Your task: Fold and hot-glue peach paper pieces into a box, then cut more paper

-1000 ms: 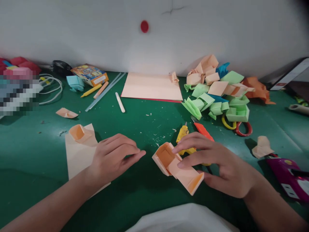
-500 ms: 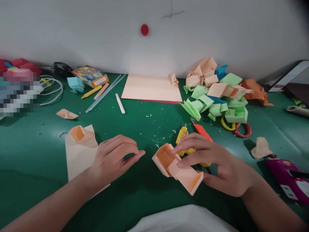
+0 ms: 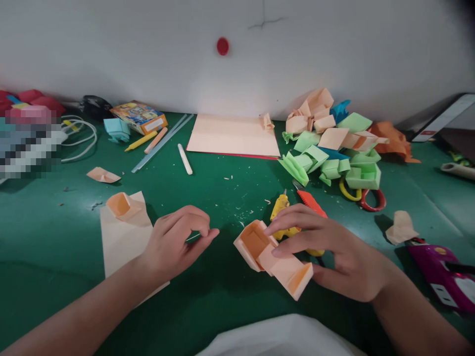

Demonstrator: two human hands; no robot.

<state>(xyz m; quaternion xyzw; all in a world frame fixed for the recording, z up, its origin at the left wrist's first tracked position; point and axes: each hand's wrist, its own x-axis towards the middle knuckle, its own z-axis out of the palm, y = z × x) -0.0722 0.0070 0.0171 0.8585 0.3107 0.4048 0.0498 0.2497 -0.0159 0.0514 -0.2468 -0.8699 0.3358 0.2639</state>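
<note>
My right hand grips a peach folded paper box, fingers on its upper side and thumb by its right end. The box has one open hollow at its left and a narrow raised flap at its lower right. To the left, my left hand hovers apart from the box, fingers curled and thumb close to the index finger; anything between the tips is too small to make out. Under and beyond the left wrist lies a cream paper sheet, with a small folded paper piece on its top edge.
Behind my right hand lie a yellow glue gun and a red-orange cutter. Scissors rest beside a heap of folded paper. A purple device is at right, glue sticks at back left, and a peach sheet by the wall.
My left hand has shifted slightly left, its fingers curling more. My right hand and the paper box have hardly moved.
</note>
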